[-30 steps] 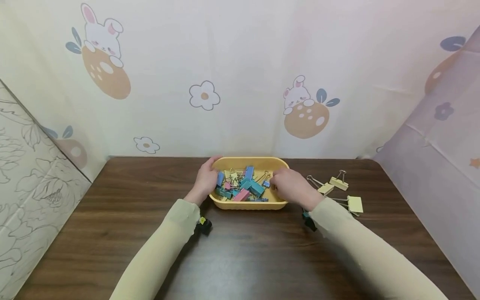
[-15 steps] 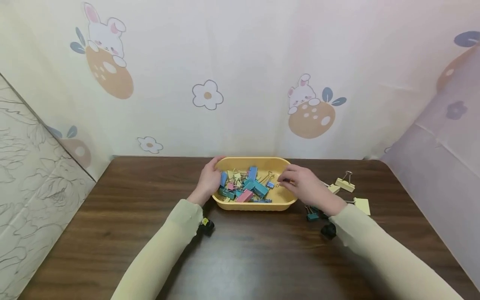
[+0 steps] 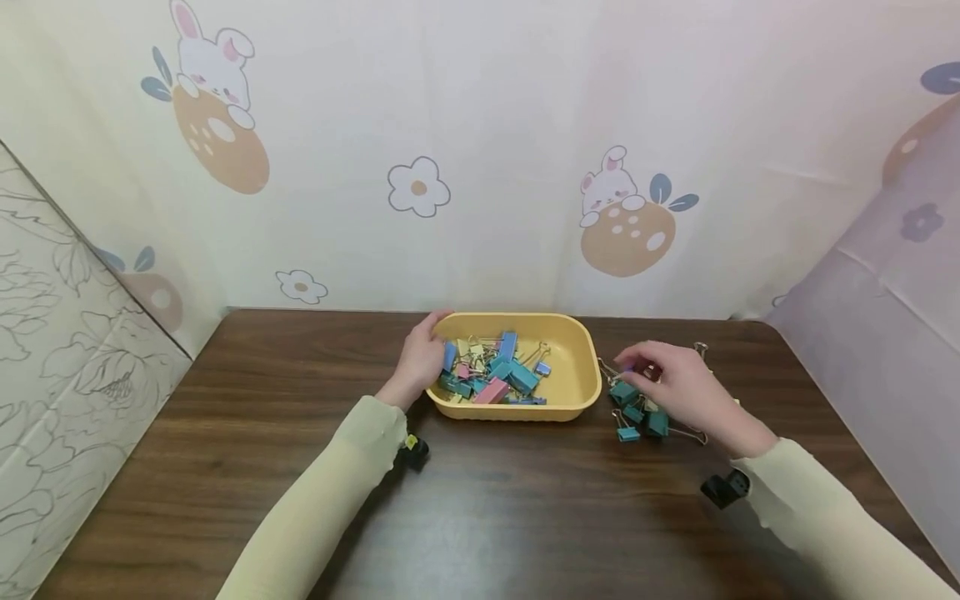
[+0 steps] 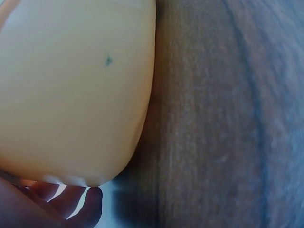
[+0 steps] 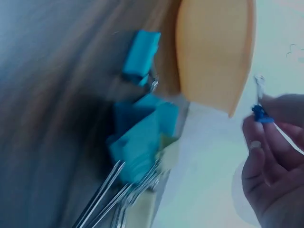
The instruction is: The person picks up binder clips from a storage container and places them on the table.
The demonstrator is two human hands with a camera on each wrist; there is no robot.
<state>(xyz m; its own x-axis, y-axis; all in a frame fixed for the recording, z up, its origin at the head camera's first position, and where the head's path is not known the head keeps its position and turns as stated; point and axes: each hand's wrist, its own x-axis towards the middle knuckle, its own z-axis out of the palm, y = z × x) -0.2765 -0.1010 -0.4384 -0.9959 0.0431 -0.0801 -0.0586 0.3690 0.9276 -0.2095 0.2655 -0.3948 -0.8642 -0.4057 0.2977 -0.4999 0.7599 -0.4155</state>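
Observation:
A yellow plastic tray (image 3: 573, 367) holds a mixed heap of blue, teal, pink and yellow binder clips (image 3: 495, 367). My left hand (image 3: 416, 360) grips the left end of this tray; in the left wrist view its fingers (image 4: 88, 206) lie against the end wall. To the right of the tray, my right hand (image 3: 678, 387) pinches a small blue binder clip (image 5: 261, 114) between thumb and fingertips. It hovers over a group of teal clips (image 3: 622, 392), close to the tray's right end. One teal clip (image 3: 627, 434) lies at the near side of that group.
Dark wooden table (image 3: 480, 500) runs under everything, with a patterned curtain (image 3: 495, 167) along its back edge. Some yellow clips (image 5: 168, 154) lie among the teal ones, partly hidden by my right hand in the head view.
My right hand has moved out of the tray to the right, carrying the small blue binder clip, and the teal clips now show. The left hand stays on the tray.

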